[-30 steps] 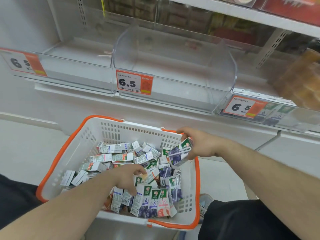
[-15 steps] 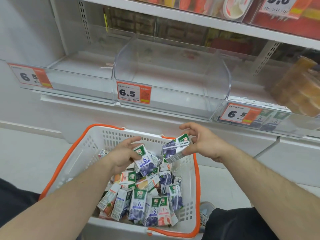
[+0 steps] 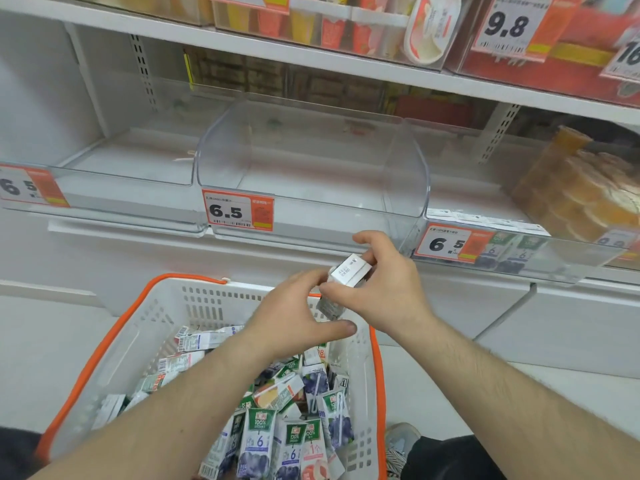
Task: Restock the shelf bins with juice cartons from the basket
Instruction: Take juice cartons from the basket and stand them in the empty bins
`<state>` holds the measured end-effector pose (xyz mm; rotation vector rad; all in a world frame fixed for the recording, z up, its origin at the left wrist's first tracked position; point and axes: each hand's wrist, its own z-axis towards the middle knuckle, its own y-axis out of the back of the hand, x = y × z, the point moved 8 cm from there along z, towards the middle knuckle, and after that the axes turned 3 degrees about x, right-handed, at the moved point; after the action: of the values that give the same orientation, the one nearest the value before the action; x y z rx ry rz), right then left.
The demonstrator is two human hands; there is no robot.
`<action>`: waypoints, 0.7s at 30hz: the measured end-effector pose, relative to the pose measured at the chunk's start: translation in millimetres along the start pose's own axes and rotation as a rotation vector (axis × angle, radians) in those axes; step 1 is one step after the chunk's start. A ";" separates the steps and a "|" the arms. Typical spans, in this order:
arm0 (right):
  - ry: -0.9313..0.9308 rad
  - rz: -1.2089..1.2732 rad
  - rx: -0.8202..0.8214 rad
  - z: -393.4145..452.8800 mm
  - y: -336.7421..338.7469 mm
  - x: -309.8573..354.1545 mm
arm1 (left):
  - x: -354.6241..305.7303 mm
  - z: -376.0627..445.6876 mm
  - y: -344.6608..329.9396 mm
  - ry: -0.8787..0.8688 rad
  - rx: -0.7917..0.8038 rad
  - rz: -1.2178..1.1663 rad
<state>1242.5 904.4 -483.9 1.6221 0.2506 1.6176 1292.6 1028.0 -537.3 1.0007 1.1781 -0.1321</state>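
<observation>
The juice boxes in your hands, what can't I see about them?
- Head view: how many cartons there are; the left hand and right hand cover most.
- Their flavour: only a white end faces the camera.
- Small print on that end: too tiny.

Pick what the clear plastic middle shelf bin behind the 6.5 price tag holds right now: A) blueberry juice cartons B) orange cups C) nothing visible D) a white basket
C: the clear plastic middle shelf bin shows only its bare floor, while both hands hold small juice cartons above the white orange-rimmed basket, below the bin.
</observation>
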 end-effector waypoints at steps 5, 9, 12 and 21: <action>0.060 0.111 0.031 -0.8 -1.0 4.9 | -11.4 13.2 0.4 0.048 -0.054 -0.095; 0.132 0.115 0.092 -3.0 8.6 8.8 | -22.7 20.2 1.7 0.004 -0.029 -0.111; 0.224 -0.032 0.193 -3.2 20.7 14.7 | -32.9 26.0 2.0 -0.043 0.001 -0.149; 0.207 -0.118 -0.027 -1.2 77.2 11.4 | -97.1 55.1 -13.3 -0.200 0.128 -0.148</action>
<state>1212.9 862.2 -425.4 1.3937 0.4224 1.6902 1282.4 942.9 -464.6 0.9872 1.0694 -0.4204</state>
